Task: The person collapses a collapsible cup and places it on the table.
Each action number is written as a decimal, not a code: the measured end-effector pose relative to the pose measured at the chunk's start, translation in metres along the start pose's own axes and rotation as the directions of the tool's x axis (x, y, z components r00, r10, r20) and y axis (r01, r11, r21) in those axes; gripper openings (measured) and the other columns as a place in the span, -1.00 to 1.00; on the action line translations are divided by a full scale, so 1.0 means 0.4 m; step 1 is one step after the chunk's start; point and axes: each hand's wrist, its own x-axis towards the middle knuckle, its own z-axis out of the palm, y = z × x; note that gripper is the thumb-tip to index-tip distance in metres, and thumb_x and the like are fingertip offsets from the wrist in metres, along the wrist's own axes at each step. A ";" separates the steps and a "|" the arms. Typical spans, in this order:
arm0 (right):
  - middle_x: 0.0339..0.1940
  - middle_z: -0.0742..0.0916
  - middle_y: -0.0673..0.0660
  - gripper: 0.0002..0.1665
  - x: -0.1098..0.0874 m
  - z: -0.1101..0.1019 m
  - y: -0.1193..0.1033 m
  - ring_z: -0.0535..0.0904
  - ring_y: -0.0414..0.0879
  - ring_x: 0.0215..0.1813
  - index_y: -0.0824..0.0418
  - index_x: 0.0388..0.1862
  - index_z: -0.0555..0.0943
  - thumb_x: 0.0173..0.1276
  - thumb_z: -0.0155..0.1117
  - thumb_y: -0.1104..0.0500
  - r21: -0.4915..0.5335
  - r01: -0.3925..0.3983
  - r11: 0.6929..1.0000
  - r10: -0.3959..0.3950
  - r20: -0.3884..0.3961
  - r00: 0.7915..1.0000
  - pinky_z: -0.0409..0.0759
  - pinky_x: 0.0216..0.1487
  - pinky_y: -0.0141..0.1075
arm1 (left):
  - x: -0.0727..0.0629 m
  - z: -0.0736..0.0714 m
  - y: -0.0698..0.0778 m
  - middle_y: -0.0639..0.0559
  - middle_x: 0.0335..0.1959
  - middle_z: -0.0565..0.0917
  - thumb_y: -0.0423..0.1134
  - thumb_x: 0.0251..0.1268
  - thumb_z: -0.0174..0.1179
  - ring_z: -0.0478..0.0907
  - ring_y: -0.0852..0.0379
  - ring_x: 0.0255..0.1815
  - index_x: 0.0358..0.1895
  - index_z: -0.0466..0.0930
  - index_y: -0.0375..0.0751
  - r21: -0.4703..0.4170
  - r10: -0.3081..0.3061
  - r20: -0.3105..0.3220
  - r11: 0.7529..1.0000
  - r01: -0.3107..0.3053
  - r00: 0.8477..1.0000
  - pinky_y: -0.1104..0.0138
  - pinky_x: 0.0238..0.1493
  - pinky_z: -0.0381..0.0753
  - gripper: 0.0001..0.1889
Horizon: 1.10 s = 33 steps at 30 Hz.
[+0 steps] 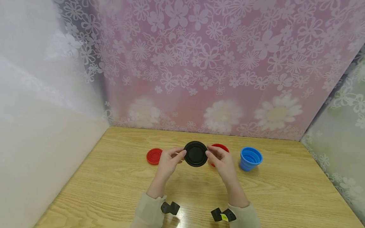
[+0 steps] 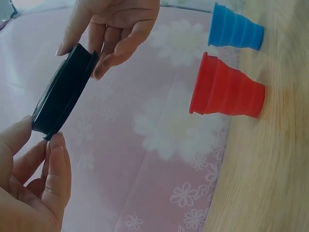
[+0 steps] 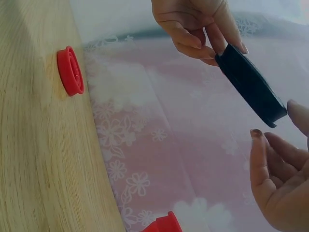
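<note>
Black is shown by the round disc (image 1: 195, 154), marked with concentric rings. Red is carried by the flat ringed piece (image 1: 155, 156) and the stepped cup (image 2: 227, 87); the other cup (image 1: 251, 158) is coloured bright blue. The worktop (image 1: 128, 183) is toned yellow-brown and streaked with wood grain. The back sheet (image 1: 176, 104) is tinted pink-mauve and patterned with white flowers, large pale daisies being printed along its lower part. The sleeves (image 1: 149, 210) are coloured beige; one black wrist mount (image 1: 216, 214) is marked by a yellow label (image 1: 224, 217).
</note>
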 end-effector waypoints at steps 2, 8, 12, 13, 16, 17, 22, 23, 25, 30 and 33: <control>-0.22 0.62 0.22 -0.64 0.001 -0.002 0.001 0.52 -0.09 -0.28 0.35 -0.08 0.56 0.19 0.23 0.17 -0.013 -0.014 1.000 0.014 0.014 1.000 0.54 -0.28 -0.38 | 0.000 -0.002 0.001 -0.19 -0.26 0.60 -0.22 0.15 0.18 0.56 -0.05 -0.39 -0.13 0.57 -0.43 -0.017 0.003 -0.013 1.000 -0.003 1.000 0.28 -0.35 0.58 -0.67; -0.50 0.55 0.30 -0.71 0.000 0.001 0.003 0.43 -0.07 -0.52 0.39 -0.15 0.58 0.19 0.23 0.23 0.026 0.005 1.000 -0.006 0.022 1.000 0.48 -0.48 -0.39 | -0.002 -0.005 0.003 -0.15 -0.28 0.61 -0.22 0.11 0.21 0.54 0.00 -0.40 -0.15 0.59 -0.40 -0.023 -0.008 -0.027 1.000 0.007 1.000 0.28 -0.35 0.58 -0.69; -0.54 0.54 0.30 -0.74 -0.001 0.003 0.005 0.43 -0.08 -0.57 0.42 -0.16 0.57 0.18 0.21 0.30 0.078 0.003 0.997 -0.005 0.025 1.000 0.51 -0.50 -0.38 | -0.002 -0.007 0.003 -0.09 -0.32 0.60 -0.25 0.09 0.23 0.52 0.07 -0.46 -0.17 0.61 -0.37 -0.007 -0.027 -0.025 1.000 0.027 0.999 0.31 -0.40 0.56 -0.73; -0.54 0.55 0.29 -0.73 -0.001 0.004 0.005 0.44 -0.07 -0.57 0.43 -0.15 0.57 0.18 0.21 0.31 0.091 -0.004 0.996 0.002 0.026 1.000 0.53 -0.48 -0.37 | -0.002 -0.008 0.003 -0.09 -0.33 0.60 -0.26 0.08 0.23 0.53 0.03 -0.47 -0.17 0.60 -0.37 -0.014 -0.034 -0.022 0.999 0.033 0.999 0.31 -0.41 0.56 -0.73; -0.47 0.59 0.28 -0.71 -0.003 0.005 0.004 0.51 -0.08 -0.56 0.45 -0.12 0.55 0.17 0.21 0.34 0.126 -0.032 0.991 0.029 0.029 0.999 0.58 -0.43 -0.35 | -0.002 -0.009 0.006 -0.08 -0.35 0.59 -0.32 0.08 0.23 0.55 -0.14 -0.47 -0.17 0.59 -0.40 -0.063 -0.051 -0.006 0.997 0.050 0.999 0.31 -0.42 0.57 -0.74; -0.44 0.60 0.27 -0.70 -0.003 0.005 0.004 0.54 -0.09 -0.54 0.46 -0.11 0.54 0.17 0.20 0.34 0.138 -0.044 0.989 0.040 0.030 0.999 0.58 -0.41 -0.36 | -0.003 -0.009 0.009 -0.08 -0.35 0.59 -0.35 0.08 0.22 0.55 -0.20 -0.45 -0.16 0.59 -0.41 -0.083 -0.055 0.001 0.995 0.055 0.998 0.30 -0.42 0.58 -0.75; -0.35 0.62 0.28 -0.66 -0.005 0.004 0.000 0.61 -0.14 -0.49 0.47 -0.05 0.50 0.17 0.18 0.37 0.183 -0.102 0.978 0.096 0.043 0.994 0.57 -0.36 -0.37 | -0.016 -0.010 0.045 -0.06 -0.36 0.58 -0.44 0.08 0.19 0.53 -0.32 -0.37 -0.15 0.55 -0.48 -0.123 -0.064 0.017 0.990 0.065 0.998 0.28 -0.36 0.59 -0.75; -0.34 0.62 0.28 -0.65 -0.005 0.003 -0.001 0.62 -0.14 -0.48 0.47 -0.04 0.50 0.17 0.18 0.37 0.190 -0.112 0.975 0.105 0.045 0.993 0.57 -0.35 -0.37 | -0.019 -0.010 0.053 -0.07 -0.37 0.58 -0.45 0.08 0.18 0.53 -0.32 -0.36 -0.15 0.55 -0.49 -0.126 -0.058 0.019 0.990 0.060 0.998 0.27 -0.36 0.59 -0.75; -0.34 0.63 0.28 -0.65 -0.005 0.003 -0.003 0.62 -0.14 -0.46 0.48 -0.04 0.50 0.17 0.18 0.38 0.199 -0.125 0.972 0.118 0.049 0.992 0.57 -0.34 -0.37 | -0.024 -0.009 0.065 -0.08 -0.37 0.58 -0.46 0.08 0.18 0.53 -0.32 -0.35 -0.15 0.54 -0.52 -0.136 -0.050 0.018 0.989 0.052 0.999 0.27 -0.34 0.59 -0.75; -0.35 0.63 0.28 -0.65 -0.004 0.002 -0.003 0.63 -0.10 -0.42 0.50 -0.04 0.49 0.16 0.18 0.40 0.226 -0.116 0.967 0.108 0.048 0.993 0.57 -0.30 -0.32 | -0.025 -0.010 0.067 -0.15 -0.33 0.59 -0.46 0.08 0.18 0.51 -0.36 -0.31 -0.16 0.54 -0.53 -0.180 -0.054 0.015 0.982 0.056 0.998 0.28 -0.31 0.58 -0.76; -0.37 0.64 0.29 -0.66 -0.003 0.002 -0.001 0.63 -0.07 -0.40 0.51 -0.06 0.50 0.15 0.18 0.41 0.240 -0.087 0.967 0.078 0.050 0.996 0.57 -0.29 -0.30 | -0.023 -0.012 0.064 -0.20 -0.27 0.59 -0.42 0.12 0.16 0.55 -0.26 -0.33 -0.16 0.55 -0.51 -0.178 -0.067 0.007 0.982 0.068 0.998 0.27 -0.28 0.58 -0.76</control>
